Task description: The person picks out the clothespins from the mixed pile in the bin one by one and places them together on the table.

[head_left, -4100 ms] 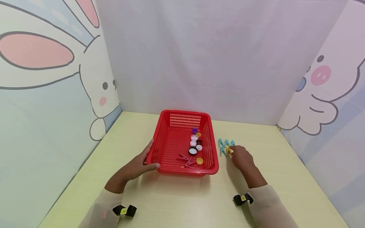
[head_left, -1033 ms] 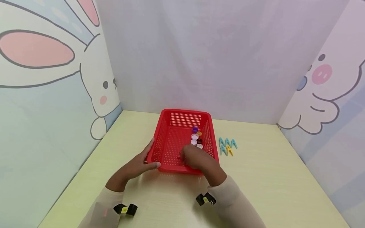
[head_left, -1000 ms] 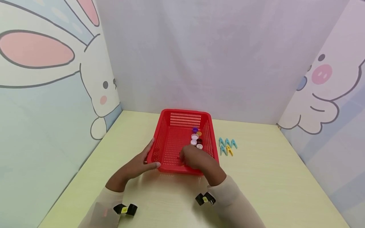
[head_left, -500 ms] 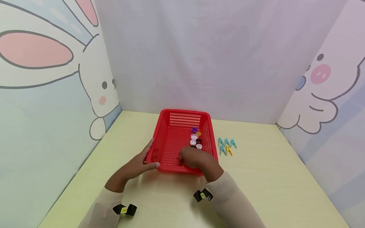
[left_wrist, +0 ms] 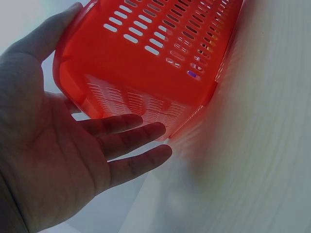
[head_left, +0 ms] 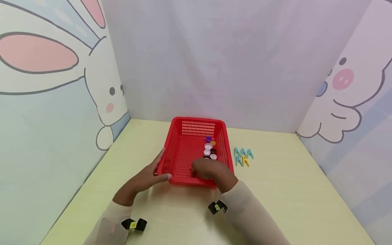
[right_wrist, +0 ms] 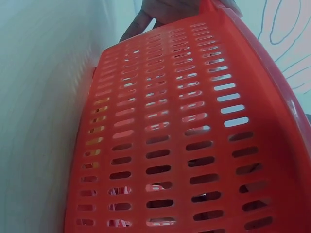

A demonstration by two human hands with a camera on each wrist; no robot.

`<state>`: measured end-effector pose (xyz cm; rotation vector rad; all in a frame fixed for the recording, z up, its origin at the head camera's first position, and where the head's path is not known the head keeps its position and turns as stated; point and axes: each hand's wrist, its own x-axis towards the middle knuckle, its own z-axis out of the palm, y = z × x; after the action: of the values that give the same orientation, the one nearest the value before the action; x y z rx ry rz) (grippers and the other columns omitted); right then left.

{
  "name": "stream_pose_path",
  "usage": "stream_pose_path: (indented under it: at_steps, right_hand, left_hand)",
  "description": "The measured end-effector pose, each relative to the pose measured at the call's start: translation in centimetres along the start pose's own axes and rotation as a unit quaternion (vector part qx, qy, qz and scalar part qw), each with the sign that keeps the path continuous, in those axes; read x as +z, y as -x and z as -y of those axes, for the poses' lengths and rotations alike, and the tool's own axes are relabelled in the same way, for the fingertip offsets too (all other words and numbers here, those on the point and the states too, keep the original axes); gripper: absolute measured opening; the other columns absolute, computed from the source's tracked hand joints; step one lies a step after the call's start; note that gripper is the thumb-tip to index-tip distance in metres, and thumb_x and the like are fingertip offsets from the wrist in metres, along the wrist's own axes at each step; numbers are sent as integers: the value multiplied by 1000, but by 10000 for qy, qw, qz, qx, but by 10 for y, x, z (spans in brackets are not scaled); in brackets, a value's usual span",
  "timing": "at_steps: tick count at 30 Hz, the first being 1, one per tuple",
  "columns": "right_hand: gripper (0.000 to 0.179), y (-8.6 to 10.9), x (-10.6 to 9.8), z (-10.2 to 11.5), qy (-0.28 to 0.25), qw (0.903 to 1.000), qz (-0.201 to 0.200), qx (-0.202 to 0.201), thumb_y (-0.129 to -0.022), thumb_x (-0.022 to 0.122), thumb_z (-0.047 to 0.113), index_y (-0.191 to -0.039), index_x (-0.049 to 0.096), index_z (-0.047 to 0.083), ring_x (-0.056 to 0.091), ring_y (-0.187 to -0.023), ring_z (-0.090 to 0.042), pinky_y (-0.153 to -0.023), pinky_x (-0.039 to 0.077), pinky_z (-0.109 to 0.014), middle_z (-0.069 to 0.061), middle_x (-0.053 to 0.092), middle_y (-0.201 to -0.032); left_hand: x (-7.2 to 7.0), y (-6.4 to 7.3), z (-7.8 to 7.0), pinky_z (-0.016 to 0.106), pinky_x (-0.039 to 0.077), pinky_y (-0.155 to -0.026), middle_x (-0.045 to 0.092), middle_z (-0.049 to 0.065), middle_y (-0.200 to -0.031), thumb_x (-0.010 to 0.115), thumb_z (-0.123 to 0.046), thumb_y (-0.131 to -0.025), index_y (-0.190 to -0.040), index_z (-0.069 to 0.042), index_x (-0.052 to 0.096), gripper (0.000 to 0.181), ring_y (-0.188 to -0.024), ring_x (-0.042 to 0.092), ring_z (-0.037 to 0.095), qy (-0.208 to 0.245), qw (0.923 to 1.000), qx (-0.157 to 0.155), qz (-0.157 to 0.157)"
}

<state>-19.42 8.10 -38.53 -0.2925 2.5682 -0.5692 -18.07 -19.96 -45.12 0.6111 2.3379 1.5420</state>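
Note:
At the near left corner of a red plastic basket (head_left: 172, 136), my left hand (head_left: 146, 177) rests with the thumb over the front rim and the index finger along the left side. The left wrist view shows its other fingers (left_wrist: 141, 162) extended, below the rim. My right hand (head_left: 208, 169) reaches over the front rim into the basket, bent at the wrist with fingertips down. Its palm and fingertips are hidden, so I cannot tell what it holds. Beyond it stand bottle caps (head_left: 208, 146) in purple, yellow, white and dark colours along the basket's right side.
Right of the basket, several light blue clothespins (head_left: 243, 151) and a yellow clothespin (head_left: 245, 161) lie in two rows on the pale wooden table (head_left: 284, 177). A grey-white wall (head_left: 196, 68) rises behind, with cartoon-printed side panels (head_left: 61, 136).
My right hand has let go of the yellow clothespin on the table and moved left into the basket, where it then shifts only slightly. My left hand stays at the corner.

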Motion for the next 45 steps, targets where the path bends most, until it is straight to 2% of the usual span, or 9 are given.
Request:
stream_pose_path:
  at_steps: [8,14,24,30,39,45]
  right_hand:
    - [36,-1,1,0,70,10000,31,-45,-80,94,20,-103,66,16,65,-85,-22,-69,62,-33,-6,67,-93]
    - [37,-2,0,-1,-111,9999,66,-16,-81,92,21,-103,64,13,66,-83,-22,-67,63,-32,-8,66,-92]
    - [29,-5,1,-3,615,9968,21,-517,-81,93,21,-102,72,17,68,-78,-19,-68,64,-30,-1,70,-87]
    - [25,-7,1,-3,516,9962,-68,-693,-82,93,20,-102,79,16,69,-75,-17,-66,63,-28,1,72,-84]
    - [25,-6,0,-2,405,9955,-232,-826,-83,93,20,-103,80,15,69,-74,-17,-66,63,-27,3,72,-82]
    - [19,-10,3,-2,294,9938,-398,-994,-84,93,21,-98,83,14,69,-69,-16,-64,61,-25,4,74,-77]
  left_hand:
    - [0,1,0,45,67,-97,34,22,-170,88,-40,-90,-177,-25,-2,126,-147,49,45,-41,10000,-67,10]
    - [0,1,0,46,67,-97,34,21,-171,88,-41,-90,-177,-26,-2,126,-147,49,45,-62,10000,-55,-9]
    - [1,-1,2,47,67,-99,34,21,-171,87,-42,-90,-177,-27,-3,126,-148,48,45,-52,9999,-120,-8]
    - [0,-1,2,47,66,-99,34,21,-171,87,-42,-91,-177,-27,-3,126,-146,50,44,-93,9999,-86,-27]
    - [0,0,1,47,67,-99,33,21,-172,87,-41,-90,-177,-25,-3,127,-147,49,46,-107,9999,-59,-30]
    - [0,-1,0,47,67,-99,34,21,-171,88,-41,-90,-177,-26,-3,127,-147,49,46,-95,9999,-109,-33]
